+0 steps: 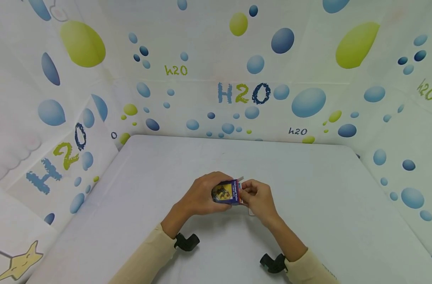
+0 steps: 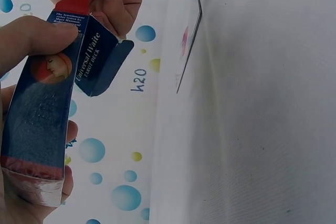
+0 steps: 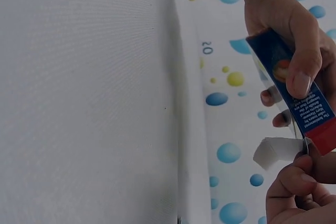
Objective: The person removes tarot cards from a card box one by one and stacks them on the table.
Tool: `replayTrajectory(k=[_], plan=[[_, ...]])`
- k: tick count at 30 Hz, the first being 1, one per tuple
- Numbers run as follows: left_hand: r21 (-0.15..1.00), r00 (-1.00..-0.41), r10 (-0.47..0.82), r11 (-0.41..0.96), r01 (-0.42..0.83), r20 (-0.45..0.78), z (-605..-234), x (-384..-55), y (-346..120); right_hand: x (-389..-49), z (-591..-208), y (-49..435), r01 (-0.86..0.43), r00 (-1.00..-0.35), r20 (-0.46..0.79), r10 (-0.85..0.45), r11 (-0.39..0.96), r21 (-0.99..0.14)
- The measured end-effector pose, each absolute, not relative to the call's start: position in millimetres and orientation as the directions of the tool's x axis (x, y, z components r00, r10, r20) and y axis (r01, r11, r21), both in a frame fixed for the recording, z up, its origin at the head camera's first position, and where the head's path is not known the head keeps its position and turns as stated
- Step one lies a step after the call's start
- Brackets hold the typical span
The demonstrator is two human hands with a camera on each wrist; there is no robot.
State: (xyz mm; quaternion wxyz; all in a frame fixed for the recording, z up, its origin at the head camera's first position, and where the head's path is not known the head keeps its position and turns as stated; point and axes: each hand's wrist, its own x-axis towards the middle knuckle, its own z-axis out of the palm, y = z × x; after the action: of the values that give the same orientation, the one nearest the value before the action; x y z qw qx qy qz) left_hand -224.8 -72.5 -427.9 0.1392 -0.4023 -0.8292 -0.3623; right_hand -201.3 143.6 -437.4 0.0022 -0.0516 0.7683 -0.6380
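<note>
My left hand [image 1: 203, 194] grips a dark blue tarot deck box [image 1: 223, 192] with a yellow picture on its front. In the left wrist view the thumb presses its narrow side, and the lid flap [image 2: 100, 59], lettered "Universal Waite Tarot Deck", stands folded out at the end. A red flap [image 2: 74, 2] shows at that same end. Curled fingers of my right hand [image 1: 261, 199] pinch the box at its opened end; in the right wrist view they meet beside the flap's white inner face [image 3: 281, 150]. The inside of the box is hidden.
A thin flat card-like piece [image 1: 251, 212] lies on the white table [image 1: 159, 173] below my right hand. It appears nearly edge-on in the left wrist view. White cloth walls [image 1: 208, 47] with blue and green bubbles stand at the back and sides.
</note>
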Motion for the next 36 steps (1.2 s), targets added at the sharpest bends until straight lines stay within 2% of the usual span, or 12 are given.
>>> replayTrajectory(k=[10, 23, 36], plan=[[0.499, -0.631, 0.566, 0.394, 0.772, 0.530, -426.9, -224.7, -72.8, -203.3, -438.2, 146.2, 0.044, -0.994, -0.048, -0.102, 0.035, -0.998], [0.507, -0.636, 0.560, 0.392, 0.768, 0.531, -426.7, -224.2, -73.6, -206.0, -440.8, 150.7, 0.101, -0.991, -0.101, -0.092, 0.011, -0.995], [0.501, -0.634, 0.551, 0.393, 0.771, 0.543, -432.1, -226.7, -75.7, -210.8, -446.7, 154.8, 0.089, -0.984, -0.077, -0.163, -0.068, -0.994]])
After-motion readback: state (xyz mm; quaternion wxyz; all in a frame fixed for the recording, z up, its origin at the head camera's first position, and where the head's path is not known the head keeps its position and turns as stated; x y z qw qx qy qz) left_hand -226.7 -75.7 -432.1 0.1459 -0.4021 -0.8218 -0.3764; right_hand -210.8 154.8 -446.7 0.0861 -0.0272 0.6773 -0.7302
